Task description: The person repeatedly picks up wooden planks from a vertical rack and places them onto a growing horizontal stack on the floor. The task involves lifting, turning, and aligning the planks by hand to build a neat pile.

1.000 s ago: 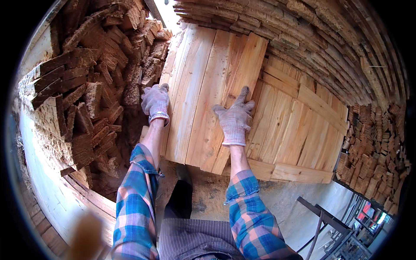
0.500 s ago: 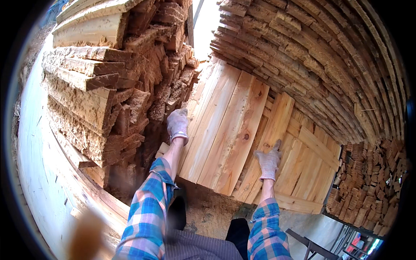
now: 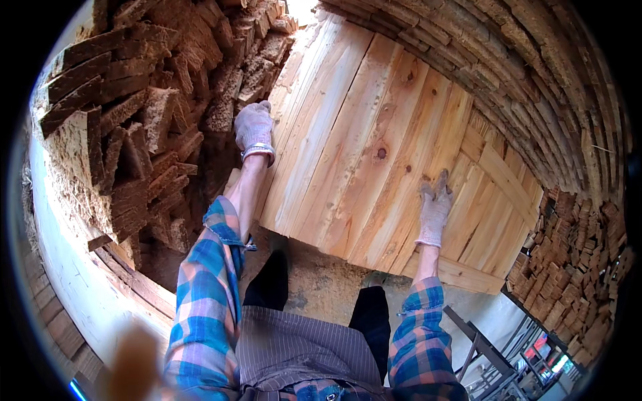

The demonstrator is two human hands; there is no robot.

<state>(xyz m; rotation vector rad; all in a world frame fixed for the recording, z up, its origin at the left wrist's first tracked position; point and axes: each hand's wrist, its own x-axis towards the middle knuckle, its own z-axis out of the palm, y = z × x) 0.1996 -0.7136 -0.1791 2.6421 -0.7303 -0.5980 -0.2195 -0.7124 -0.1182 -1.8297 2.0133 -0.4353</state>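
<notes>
Stacked timber surrounds a plank panel (image 3: pixel 361 134); left hand (image 3: pixel 254 127) grips its hidden edge, right hand (image 3: pixel 435 207) lies flat.

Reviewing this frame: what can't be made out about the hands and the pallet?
Head view only:
- Left hand: its fingers curl over the pallet edge, so the grip is hidden.
- Pallet: its underside faces away; its far end runs into glare at the top edge.
- Second pallet: mostly covered by the first.
- Right hand: palm side lies against the boards, unseen.
- Bottom left: a blurred brown shape, unidentifiable.
</notes>
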